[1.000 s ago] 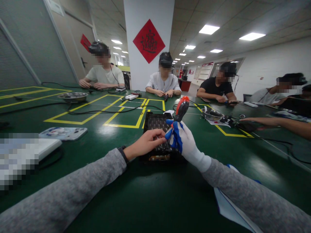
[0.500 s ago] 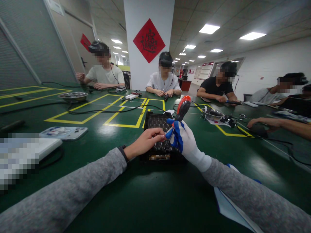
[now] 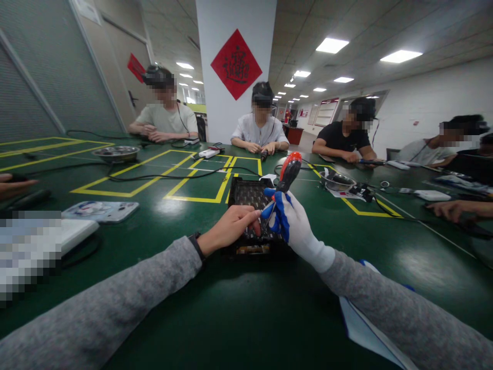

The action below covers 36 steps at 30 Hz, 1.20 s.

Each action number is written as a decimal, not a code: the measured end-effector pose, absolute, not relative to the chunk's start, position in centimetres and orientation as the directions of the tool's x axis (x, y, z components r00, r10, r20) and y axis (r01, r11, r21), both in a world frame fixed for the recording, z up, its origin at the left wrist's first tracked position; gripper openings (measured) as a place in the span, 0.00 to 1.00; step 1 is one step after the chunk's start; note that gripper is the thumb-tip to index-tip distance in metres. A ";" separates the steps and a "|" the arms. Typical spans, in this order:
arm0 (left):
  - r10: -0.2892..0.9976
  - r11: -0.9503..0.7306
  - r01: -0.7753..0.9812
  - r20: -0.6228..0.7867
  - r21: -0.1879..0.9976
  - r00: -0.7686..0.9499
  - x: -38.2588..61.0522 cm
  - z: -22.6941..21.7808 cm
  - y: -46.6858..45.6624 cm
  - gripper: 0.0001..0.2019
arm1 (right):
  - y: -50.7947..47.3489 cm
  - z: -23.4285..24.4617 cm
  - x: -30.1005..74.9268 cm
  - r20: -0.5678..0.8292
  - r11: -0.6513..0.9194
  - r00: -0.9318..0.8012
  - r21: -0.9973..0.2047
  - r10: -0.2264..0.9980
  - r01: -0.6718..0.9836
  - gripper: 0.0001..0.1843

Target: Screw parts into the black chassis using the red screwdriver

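A red-and-black-handled screwdriver stands tilted in my right hand, which wears a white glove with blue-coated fingers and grips it low on the handle. Its thin shaft points down into an open black tray that lies flat on the table. Many small shiny bits, too small to name, cover the tray's floor. My left hand is bare and reaches over the tray's left side, fingertips close together beside the shaft. Whatever those fingers may hold is hidden.
On the green table, a phone lies left. Metal bowls stand farther off, and black cables cross the surface. A blue-and-white cloth lies under my right forearm. Several people sit around; a co-worker's hand rests at right.
My left fingers have shifted slightly within the tray, and the screwdriver stays almost in place. A co-worker's hand appears at the left edge; the one at right has moved right.
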<state>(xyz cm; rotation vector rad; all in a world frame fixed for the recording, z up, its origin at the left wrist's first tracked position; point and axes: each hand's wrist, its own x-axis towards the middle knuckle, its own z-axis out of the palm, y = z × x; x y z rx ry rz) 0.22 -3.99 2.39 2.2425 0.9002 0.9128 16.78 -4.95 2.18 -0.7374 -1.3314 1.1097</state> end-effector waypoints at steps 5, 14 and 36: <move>0.755 -0.610 0.377 0.365 0.697 0.545 0.4 2.3 -4.0 0.28 | -5.0 2.2 16.8 0.371 0.346 -0.108 -0.917 0.922 -0.199 0.22; 0.767 -0.593 0.400 0.338 0.698 0.546 0.4 1.8 -3.6 0.31 | -4.8 2.1 16.8 0.380 0.362 -0.081 -0.916 0.921 -0.175 0.24; 0.755 -0.623 0.418 0.368 0.661 0.543 0.4 2.2 -3.7 0.19 | -4.9 2.4 16.7 0.383 0.363 -0.068 -0.909 0.921 -0.205 0.23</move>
